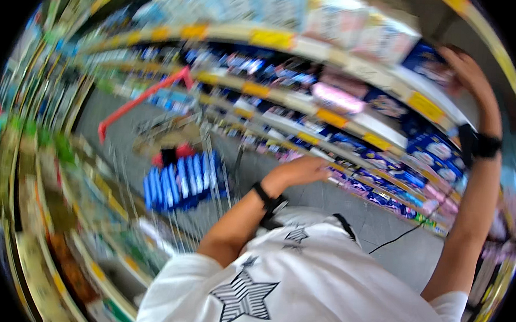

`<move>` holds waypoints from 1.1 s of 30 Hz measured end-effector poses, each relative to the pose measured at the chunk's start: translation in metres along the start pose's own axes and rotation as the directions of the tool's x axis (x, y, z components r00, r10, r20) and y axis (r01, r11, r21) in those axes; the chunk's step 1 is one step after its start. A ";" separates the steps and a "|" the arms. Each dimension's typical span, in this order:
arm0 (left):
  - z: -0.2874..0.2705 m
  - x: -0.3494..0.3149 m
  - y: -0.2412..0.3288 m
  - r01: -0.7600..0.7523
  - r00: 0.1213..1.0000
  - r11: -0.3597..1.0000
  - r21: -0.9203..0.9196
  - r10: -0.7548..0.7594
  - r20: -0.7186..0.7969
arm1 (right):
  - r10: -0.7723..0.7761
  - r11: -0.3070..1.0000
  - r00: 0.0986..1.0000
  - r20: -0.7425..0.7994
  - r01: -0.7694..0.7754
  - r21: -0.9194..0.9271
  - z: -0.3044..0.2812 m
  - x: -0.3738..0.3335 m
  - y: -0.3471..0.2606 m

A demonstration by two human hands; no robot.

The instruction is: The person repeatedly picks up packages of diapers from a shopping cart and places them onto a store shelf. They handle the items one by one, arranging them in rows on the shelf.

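Note:
My right hand [468,72] reaches up to the upper shelf at the right, its fingers closed over the edge of a dark blue package [427,66]. Motion blur softens the fingers, and part of the grip is hidden. White and pink packs [387,36] stand in a row just left of that package. In front of my body, my left hand [302,170] hangs in the air with loosely stretched fingers and holds nothing. Both wrists wear a black band.
A shopping cart with a red handle [141,102] stands to the left, with several blue packs [181,180] in it. Shelves with yellow price tags [273,39] curve along the front and right. Another shelf row [60,255] runs along the left. A black cord [400,235] hangs near my right arm.

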State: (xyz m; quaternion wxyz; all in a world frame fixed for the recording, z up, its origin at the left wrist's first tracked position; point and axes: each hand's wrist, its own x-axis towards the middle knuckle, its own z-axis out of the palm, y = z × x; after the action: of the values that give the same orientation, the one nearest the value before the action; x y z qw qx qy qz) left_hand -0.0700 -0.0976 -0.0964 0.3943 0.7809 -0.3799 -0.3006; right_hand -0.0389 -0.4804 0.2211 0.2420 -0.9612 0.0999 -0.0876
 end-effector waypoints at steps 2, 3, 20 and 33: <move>0.007 0.006 0.002 -0.081 0.997 0.996 -0.029 0.081 0.009 | 0.045 0.989 0.996 -0.073 -0.055 -0.139 -0.022 0.006 0.069; 0.008 0.005 0.004 -0.056 0.998 0.998 -0.023 0.056 0.009 | 0.049 0.978 0.994 -0.095 -0.067 -0.197 -0.026 0.016 0.103; 0.001 -0.054 -0.019 0.078 0.962 0.990 -0.116 -0.105 -0.253 | -0.088 0.852 0.973 -0.213 -0.038 -0.523 0.012 0.037 0.126; -0.047 -0.039 0.060 0.087 0.990 0.989 -0.121 -0.099 -0.096 | -0.323 0.805 0.863 -0.389 0.034 -0.593 -0.005 -0.033 0.083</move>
State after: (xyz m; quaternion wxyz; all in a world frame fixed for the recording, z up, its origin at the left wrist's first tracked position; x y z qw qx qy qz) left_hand -0.0758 -0.0711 -0.0153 0.4436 0.7877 -0.3043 -0.3000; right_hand -0.0839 -0.5463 0.1820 -0.0960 -0.9429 0.0832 -0.3079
